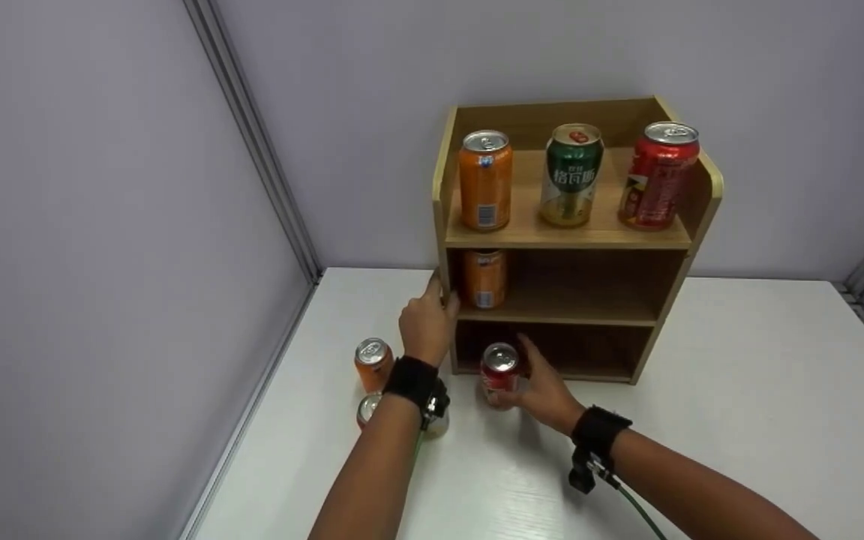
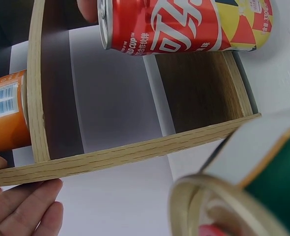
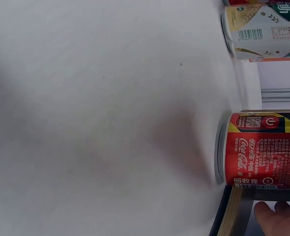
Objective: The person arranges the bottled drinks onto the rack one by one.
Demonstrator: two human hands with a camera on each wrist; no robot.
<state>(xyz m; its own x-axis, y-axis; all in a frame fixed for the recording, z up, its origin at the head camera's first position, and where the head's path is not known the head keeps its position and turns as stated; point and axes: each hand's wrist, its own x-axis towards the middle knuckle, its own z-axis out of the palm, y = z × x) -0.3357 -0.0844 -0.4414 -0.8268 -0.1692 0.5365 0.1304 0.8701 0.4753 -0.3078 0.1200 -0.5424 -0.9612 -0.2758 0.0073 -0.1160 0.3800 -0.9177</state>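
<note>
My left hand [image 1: 427, 324] grips the left side panel [image 2: 135, 155] of a wooden shelf unit, thumb on the inner face and fingers on the outer. In front of the bottom compartment, my right hand [image 1: 544, 390] holds a red Coca-Cola can [image 1: 500, 371] upright, thumb across its front and fingers on the far side. The can's printed side fills the top of the left wrist view. An orange can [image 1: 485, 279] stands on the middle shelf at the left, close to my left hand. Beside my left forearm are an orange can [image 1: 373, 363] and other cans, partly hidden.
On the top shelf [image 1: 529, 232] stand an orange can [image 1: 486, 180], a green kvass can [image 1: 572, 176] and a red can [image 1: 659, 176]. Another green and white can [image 3: 263, 32] stands on the white table [image 1: 762, 390]. Walls [image 1: 372, 150] rise behind and at the sides.
</note>
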